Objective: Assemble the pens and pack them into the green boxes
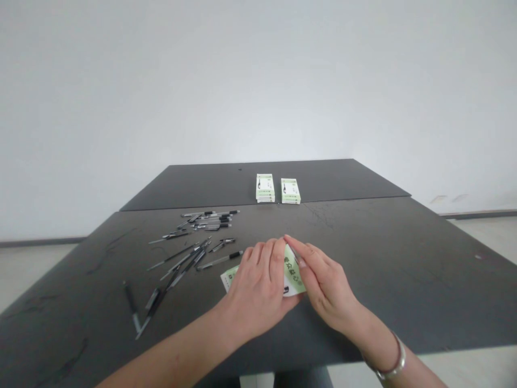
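A green and white printed pen box (294, 275) is held between my two hands, just above the dark table near its front edge. My left hand (260, 277) is wrapped over the box from above and covers its middle; one end sticks out left of the fingers. At the box's right end, my right hand (323, 275) has its thumb and fingers pinched together on the edge. Whether that end is open or folded closed is hidden by the fingers. Left of the box lie loose black and clear pens (189, 264), the closest beside my left hand.
Toward the back of the dark table (363, 242) stand a stack of similar boxes (265, 186) and, right of it, a second stack (290, 189). More pens (212, 220) lie in a heap at the left back. A white wall (258, 81) rises behind the table.
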The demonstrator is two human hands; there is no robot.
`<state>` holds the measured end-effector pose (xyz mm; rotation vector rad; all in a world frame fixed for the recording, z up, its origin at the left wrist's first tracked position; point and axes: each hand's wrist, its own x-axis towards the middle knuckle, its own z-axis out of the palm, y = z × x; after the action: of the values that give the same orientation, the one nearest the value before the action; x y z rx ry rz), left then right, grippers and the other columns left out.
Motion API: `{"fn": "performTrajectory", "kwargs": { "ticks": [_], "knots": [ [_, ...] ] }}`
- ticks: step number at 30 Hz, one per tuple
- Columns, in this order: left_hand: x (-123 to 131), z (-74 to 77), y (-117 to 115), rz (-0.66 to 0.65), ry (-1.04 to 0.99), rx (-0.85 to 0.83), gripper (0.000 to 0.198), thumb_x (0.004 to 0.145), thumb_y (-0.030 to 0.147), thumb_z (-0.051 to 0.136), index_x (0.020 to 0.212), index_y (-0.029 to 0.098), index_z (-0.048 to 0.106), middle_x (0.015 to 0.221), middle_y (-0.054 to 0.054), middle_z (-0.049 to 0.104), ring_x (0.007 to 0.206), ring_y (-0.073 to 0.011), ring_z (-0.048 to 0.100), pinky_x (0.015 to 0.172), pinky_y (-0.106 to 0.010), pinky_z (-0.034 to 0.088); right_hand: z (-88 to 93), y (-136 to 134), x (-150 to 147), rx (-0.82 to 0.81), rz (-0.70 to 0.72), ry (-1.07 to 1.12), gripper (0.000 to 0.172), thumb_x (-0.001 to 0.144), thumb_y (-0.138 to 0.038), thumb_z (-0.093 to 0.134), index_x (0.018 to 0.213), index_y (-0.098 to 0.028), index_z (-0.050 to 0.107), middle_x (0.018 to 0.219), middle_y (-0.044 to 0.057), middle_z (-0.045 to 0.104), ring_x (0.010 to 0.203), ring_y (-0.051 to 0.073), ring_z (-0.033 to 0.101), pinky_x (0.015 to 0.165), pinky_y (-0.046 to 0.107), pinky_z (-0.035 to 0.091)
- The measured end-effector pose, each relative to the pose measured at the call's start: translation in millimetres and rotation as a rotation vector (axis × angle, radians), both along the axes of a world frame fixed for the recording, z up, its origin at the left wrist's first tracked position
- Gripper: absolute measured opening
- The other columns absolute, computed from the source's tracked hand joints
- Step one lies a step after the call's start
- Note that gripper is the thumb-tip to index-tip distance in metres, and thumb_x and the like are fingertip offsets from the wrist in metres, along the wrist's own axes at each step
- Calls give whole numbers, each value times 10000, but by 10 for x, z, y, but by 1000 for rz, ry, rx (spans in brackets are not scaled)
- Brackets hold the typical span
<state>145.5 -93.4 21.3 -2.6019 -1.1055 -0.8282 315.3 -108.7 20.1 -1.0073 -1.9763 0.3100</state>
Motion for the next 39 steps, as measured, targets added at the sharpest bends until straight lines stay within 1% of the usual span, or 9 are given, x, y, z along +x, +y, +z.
{"fn": "performTrajectory", "kwargs": {
  "ticks": [5, 7, 11, 14, 17, 21, 26, 33, 39],
  "knots": [
    [-12, 1, 23, -20, -59, -54, 755, 847, 520, 570, 1357, 31, 303, 1210, -231, 545, 1082, -356, 533, 890, -514, 475, 50, -9, 75, -195, 118, 164, 420, 988, -204, 387, 1396, -259, 471, 1071, 72, 589, 925, 165, 570, 805, 298, 513],
    [-17, -3, 29, -29, -74, -60, 800, 829, 539, 590, 1367, 31, 288, 1215, -234, 541, 1099, -358, 527, 907, -513, 470, 52, -5, 102, -291, 174, 265, 405, 975, -234, 441, 1374, -267, 498, 944, 41, 574, 825, 148, 554, 727, 270, 509],
    [-11, -17, 60, -32, -85, -67, 845, 813, 543, 611, 1387, 33, 259, 1195, -235, 543, 1081, -359, 532, 891, -516, 476, 22, 45, 75, -456, 239, 451, 421, 939, -285, 528, 1359, -254, 506, 705, -38, 361, 591, 101, 395, 516, 203, 403],
    [3, -2, 87, -53, -86, -80, 837, 839, 533, 585, 1421, 61, 212, 1176, -213, 544, 1063, -342, 532, 879, -510, 480, 8, 91, 46, -490, 251, 569, 372, 923, -304, 564, 1292, -263, 534, 714, -44, 330, 589, 95, 364, 509, 197, 373],
    [2, 40, 104, -67, -106, -98, 781, 865, 521, 558, 1428, 106, 211, 1173, -186, 529, 1074, -323, 520, 894, -496, 474, 35, 80, 81, -421, 246, 638, 249, 938, -301, 542, 1185, -272, 559, 751, -31, 401, 633, 103, 418, 557, 209, 413],
    [-45, 84, 114, -65, -137, -140, 738, 882, 529, 531, 1416, 119, 227, 1169, -172, 514, 1079, -300, 516, 900, -466, 478, 132, -7, 209, -233, 243, 389, 325, 921, -205, 559, 1240, -270, 560, 989, 42, 541, 875, 156, 545, 731, 278, 503],
    [-105, 100, 108, -79, -113, -169, 744, 865, 539, 549, 1417, 145, 242, 1204, -167, 502, 1112, -302, 506, 920, -459, 469, 267, -18, 351, 6, 281, 8, 489, 872, -75, 594, 1328, -238, 532, 1164, 89, 581, 1055, 180, 562, 885, 321, 510],
    [-122, 161, 92, -77, -47, -227, 780, 849, 523, 575, 1443, 174, 210, 1195, -147, 507, 1092, -310, 515, 902, -472, 475, 449, -11, 428, 86, 285, -335, 400, 894, -96, 550, 1289, -163, 556, 1215, 128, 575, 1060, 174, 595, 868, 284, 549],
    [-113, 186, 82, -55, -71, -214, 786, 854, 496, 572, 1466, 188, 186, 1195, -145, 503, 1106, -317, 510, 901, -485, 472, 379, -84, 389, 334, 98, -451, 375, 900, -153, 572, 1274, -141, 553, 1171, 134, 650, 1015, 195, 653, 845, 319, 596]
  ]
}}
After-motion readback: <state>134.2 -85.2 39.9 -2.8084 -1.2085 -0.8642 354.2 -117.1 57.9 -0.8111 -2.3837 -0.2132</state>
